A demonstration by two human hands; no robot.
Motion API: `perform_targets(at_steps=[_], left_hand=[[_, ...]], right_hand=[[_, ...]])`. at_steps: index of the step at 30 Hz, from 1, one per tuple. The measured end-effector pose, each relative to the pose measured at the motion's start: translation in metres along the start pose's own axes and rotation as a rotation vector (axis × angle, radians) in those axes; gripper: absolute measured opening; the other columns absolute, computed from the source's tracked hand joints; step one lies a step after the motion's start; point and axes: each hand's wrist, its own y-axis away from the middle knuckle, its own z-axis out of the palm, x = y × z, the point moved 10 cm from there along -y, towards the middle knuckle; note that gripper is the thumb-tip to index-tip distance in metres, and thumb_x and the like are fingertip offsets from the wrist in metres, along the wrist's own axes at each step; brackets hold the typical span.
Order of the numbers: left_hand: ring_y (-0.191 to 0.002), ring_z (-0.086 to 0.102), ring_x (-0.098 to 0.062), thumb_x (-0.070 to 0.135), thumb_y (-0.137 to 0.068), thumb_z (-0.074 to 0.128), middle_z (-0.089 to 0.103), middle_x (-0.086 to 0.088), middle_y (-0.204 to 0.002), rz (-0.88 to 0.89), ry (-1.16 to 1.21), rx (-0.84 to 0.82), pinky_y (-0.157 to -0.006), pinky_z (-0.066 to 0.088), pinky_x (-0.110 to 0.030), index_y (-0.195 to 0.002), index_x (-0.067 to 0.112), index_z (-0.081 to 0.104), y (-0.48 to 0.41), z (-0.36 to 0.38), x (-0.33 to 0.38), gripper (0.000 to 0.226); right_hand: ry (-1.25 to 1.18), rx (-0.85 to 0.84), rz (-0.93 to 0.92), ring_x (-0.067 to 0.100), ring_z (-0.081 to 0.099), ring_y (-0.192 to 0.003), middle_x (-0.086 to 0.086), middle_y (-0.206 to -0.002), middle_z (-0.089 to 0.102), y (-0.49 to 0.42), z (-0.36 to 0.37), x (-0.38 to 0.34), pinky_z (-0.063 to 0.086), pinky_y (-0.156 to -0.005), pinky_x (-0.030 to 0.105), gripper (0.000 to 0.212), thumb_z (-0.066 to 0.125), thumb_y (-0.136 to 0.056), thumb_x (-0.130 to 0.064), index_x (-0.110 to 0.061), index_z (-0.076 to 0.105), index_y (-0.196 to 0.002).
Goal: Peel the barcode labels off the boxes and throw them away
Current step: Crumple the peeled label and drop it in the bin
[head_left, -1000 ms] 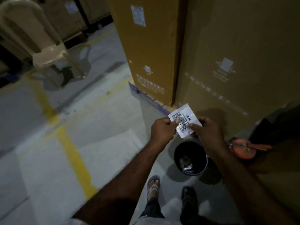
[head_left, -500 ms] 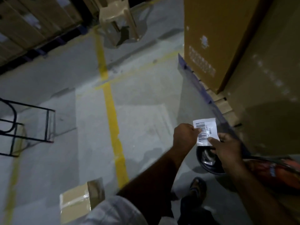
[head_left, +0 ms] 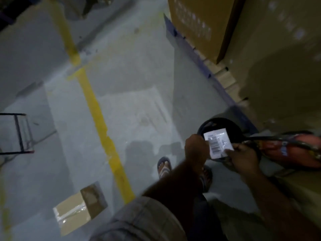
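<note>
While both hands hold the white rectangular barcode label (head_left: 218, 145) over the mouth of the round black plastic bin (head_left: 207, 123), the throwing-away looks close but not yet done. The left hand (head_left: 197, 148) pinches the label's left edge and the right hand (head_left: 243, 159) pinches its lower right corner, so the sheet sits flat between them, print upward. The likely trouble is the adhesive: if the sticky back clings to a fingertip on release, the label could come away with the hand or flutter past the rim onto the floor. The bin stands on the grey concrete floor (head_left: 121, 80), just beside the blue pallet edge (head_left: 199, 54) under tall brown cardboard boxes (head_left: 196, 23), with an orange-red cylinder (head_left: 293, 150) lying at its right. A painted yellow line (head_left: 97, 108) crosses the floor. A taped scrap of cardboard (head_left: 74, 216) lies near its lower end, and a black metal frame (head_left: 20, 133) stands at the floor's left edge.
</note>
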Motion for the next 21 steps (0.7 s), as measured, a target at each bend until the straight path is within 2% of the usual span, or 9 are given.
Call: perform_targets(at_steps=[2,5,8,10,13,16,18,19,21], left_hand=[[-0.104,0.063,-0.036,0.026,-0.092,0.055,0.068,-0.017,-0.108,-0.023,0.048,-0.038,-0.09,0.047,-0.039,-0.101,0.004,0.07,-0.011,0.02,-0.002,0.028],[-0.105,0.065,-0.033,0.029,-0.088,0.056,0.071,-0.015,-0.107,0.003,0.127,-0.121,-0.088,0.05,-0.035,-0.1,0.006,0.073,-0.026,0.05,0.008,0.03],[-0.114,0.064,-0.029,0.018,-0.094,0.058,0.069,-0.015,-0.12,-0.043,0.23,-0.284,-0.071,0.052,-0.015,-0.118,0.004,0.069,-0.043,0.08,0.005,0.03],[-0.117,0.062,-0.029,0.013,-0.095,0.058,0.068,-0.014,-0.124,-0.04,0.229,-0.317,-0.08,0.05,-0.019,-0.123,0.006,0.067,-0.056,0.092,0.001,0.03],[-0.115,0.063,-0.029,0.018,-0.093,0.06,0.07,-0.013,-0.12,-0.031,0.191,-0.315,-0.096,0.05,-0.033,-0.113,0.008,0.071,-0.071,0.11,-0.01,0.025],[-0.109,0.065,-0.031,0.02,-0.088,0.064,0.073,-0.015,-0.11,-0.037,0.19,-0.311,-0.095,0.052,-0.041,-0.09,0.008,0.074,-0.088,0.133,-0.025,0.016],[-0.107,0.065,-0.033,0.022,-0.087,0.064,0.073,-0.017,-0.106,-0.056,0.212,-0.327,-0.093,0.053,-0.042,-0.076,0.012,0.069,-0.098,0.148,-0.037,0.016],[-0.108,0.065,-0.033,0.024,-0.086,0.064,0.072,-0.018,-0.107,-0.057,0.216,-0.338,-0.094,0.053,-0.042,-0.075,0.011,0.068,-0.101,0.153,-0.041,0.018],[-0.11,0.065,-0.032,0.027,-0.087,0.061,0.072,-0.017,-0.112,-0.088,0.22,-0.374,-0.094,0.053,-0.038,-0.095,0.004,0.072,-0.106,0.165,-0.054,0.027]], right_hand=[[0.002,0.026,0.043,0.031,0.065,-0.069,0.02,-0.093,0.069,-0.015,-0.002,0.015,0.057,-0.067,0.04,0.023,0.072,-0.084,-0.004,-0.004,0.068,-0.106],[0.02,0.095,0.062,0.039,0.07,-0.076,0.02,-0.089,0.071,-0.039,-0.008,0.031,0.06,-0.072,0.056,0.017,0.076,-0.079,-0.013,-0.014,0.066,-0.091],[0.053,0.091,0.083,0.036,0.071,-0.085,0.008,-0.083,0.071,-0.066,-0.004,0.049,0.059,-0.079,0.053,0.01,0.068,-0.079,-0.022,-0.026,0.061,-0.075],[0.062,0.107,0.097,0.035,0.07,-0.086,0.009,-0.086,0.071,-0.078,0.0,0.054,0.059,-0.08,0.049,0.012,0.064,-0.083,-0.019,-0.027,0.062,-0.074],[0.14,0.11,0.12,0.026,0.062,-0.082,0.015,-0.104,0.072,-0.104,0.009,0.07,0.049,-0.064,0.021,0.016,0.059,-0.088,-0.013,-0.018,0.072,-0.096],[0.307,0.08,0.128,0.031,0.063,-0.104,0.016,-0.118,0.068,-0.136,0.022,0.09,0.027,-0.048,0.009,0.027,0.054,-0.094,-0.012,-0.007,0.069,-0.115],[0.362,0.058,0.118,0.03,0.061,-0.105,0.019,-0.123,0.065,-0.151,0.033,0.097,0.031,-0.042,0.006,0.03,0.05,-0.096,-0.009,-0.003,0.066,-0.121],[0.393,0.06,0.103,0.029,0.061,-0.104,0.02,-0.124,0.064,-0.16,0.039,0.102,0.032,-0.043,0.004,0.031,0.049,-0.097,-0.009,-0.002,0.065,-0.122],[0.483,0.027,0.064,0.032,0.06,-0.112,0.019,-0.125,0.064,-0.168,0.056,0.112,0.03,-0.044,0.005,0.032,0.048,-0.097,-0.01,-0.005,0.065,-0.124]])
